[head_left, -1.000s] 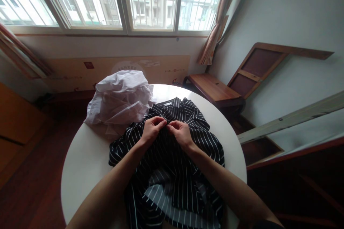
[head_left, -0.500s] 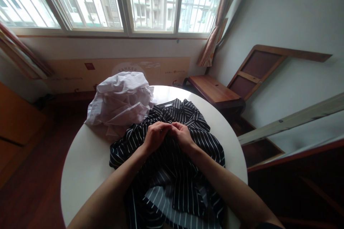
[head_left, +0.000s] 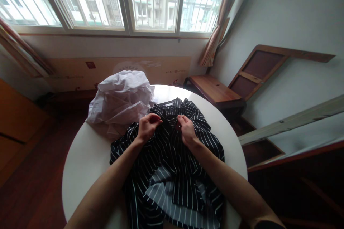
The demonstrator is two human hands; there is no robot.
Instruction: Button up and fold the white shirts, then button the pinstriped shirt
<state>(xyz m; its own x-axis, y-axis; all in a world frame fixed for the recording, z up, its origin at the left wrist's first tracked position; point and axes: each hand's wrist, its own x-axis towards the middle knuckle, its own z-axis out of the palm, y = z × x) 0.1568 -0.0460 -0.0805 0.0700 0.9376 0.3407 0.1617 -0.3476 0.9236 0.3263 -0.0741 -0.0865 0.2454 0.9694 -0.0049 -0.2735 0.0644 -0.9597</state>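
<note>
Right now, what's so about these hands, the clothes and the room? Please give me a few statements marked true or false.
1. The left hand and right hand are at the striped shirt. True.
2. The hands are clasped together. False: a gap separates them.
3. A crumpled white cloth lies on the table. True.
4. The table is square. False: its edge is rounded.
5. Bars show through the windows. True.

White stripes run down the black collared shirt [head_left: 185, 175] on my remote feed, its inner side [head_left: 172, 200] greyer between pale lines. I also see plain white cloth [head_left: 120, 96], a white tabletop [head_left: 83, 171], reddish-brown floor [head_left: 51, 157], an orange-brown cabinet [head_left: 16, 114], a tan panel [head_left: 161, 68] bearing a dark red rectangle [head_left: 90, 65], and a pink-and-cream striped curtain [head_left: 18, 48].
</note>
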